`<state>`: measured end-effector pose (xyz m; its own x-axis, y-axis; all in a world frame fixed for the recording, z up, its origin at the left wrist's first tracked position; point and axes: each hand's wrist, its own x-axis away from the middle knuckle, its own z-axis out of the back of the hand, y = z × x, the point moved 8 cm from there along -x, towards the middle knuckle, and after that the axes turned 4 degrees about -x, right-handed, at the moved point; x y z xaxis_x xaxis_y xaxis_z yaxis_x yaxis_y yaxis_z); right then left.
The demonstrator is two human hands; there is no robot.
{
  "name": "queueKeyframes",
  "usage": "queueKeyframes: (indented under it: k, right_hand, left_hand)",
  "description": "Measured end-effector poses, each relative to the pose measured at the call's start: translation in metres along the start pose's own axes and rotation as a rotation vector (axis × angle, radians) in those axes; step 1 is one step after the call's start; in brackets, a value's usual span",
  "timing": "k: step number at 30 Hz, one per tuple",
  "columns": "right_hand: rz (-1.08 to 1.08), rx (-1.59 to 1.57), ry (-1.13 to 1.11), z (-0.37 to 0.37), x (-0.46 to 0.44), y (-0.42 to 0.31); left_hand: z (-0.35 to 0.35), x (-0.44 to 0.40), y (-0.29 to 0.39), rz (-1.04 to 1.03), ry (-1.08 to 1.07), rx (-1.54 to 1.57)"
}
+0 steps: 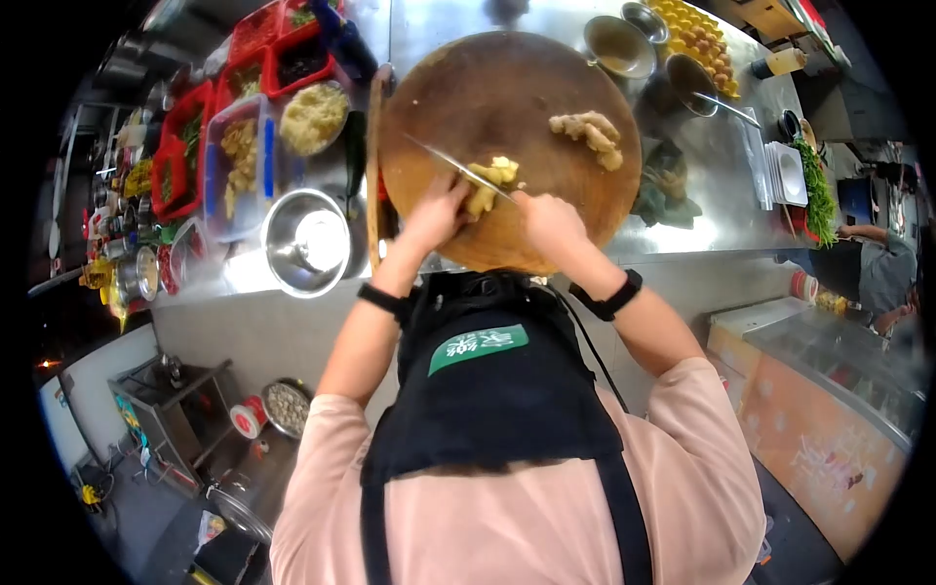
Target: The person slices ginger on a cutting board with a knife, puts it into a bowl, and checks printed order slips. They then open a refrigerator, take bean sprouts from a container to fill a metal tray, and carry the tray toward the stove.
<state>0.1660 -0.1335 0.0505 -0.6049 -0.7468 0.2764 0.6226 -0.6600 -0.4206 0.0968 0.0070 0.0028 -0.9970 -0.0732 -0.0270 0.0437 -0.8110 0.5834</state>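
Head view: left hand [441, 212] pins ginger [482, 201], right hand [553, 226] grips knife [450, 163]. Ginger looks part-cut; second root [591, 136] on board [468, 93] appears uncut.

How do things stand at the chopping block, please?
Left hand on ginger; right hand gripping knife. Knife angled across the ginger. Second ginger root apart, clear of the knife.

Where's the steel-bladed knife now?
The knife is in the right hand, upper middle of the head view, at the yellow ginger on the round brown wooden board.
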Motion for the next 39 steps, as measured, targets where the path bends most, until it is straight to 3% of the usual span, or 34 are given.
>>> queueKeyframes:
  k: [6,11,16,18,29,39]
  right_hand:
    - [-0.056,0.044,-0.108,0.001,0.024,0.003]
    - [-0.026,0.070,-0.010,-0.027,-0.014,0.000]
    - [0.000,-0.017,0.015,-0.010,-0.012,0.009]
    - [0.012,-0.016,0.046,-0.005,-0.001,0.009]
    - [-0.033,0.035,-0.065,-0.002,0.025,-0.005]
    - [-0.028,-0.050,0.031,-0.016,-0.033,-0.005]
  left_hand:
    - [0.003,0.001,0.002,-0.033,0.031,0.071]
    - [0.005,0.000,0.007,-0.032,0.016,0.062]
    - [0.003,0.005,0.000,0.010,-0.026,0.071]
    - [0.010,0.013,0.004,-0.093,0.102,0.109]
    - [0.011,0.003,0.001,-0.081,0.007,0.128]
    - [0.014,0.003,0.003,-0.132,0.032,0.063]
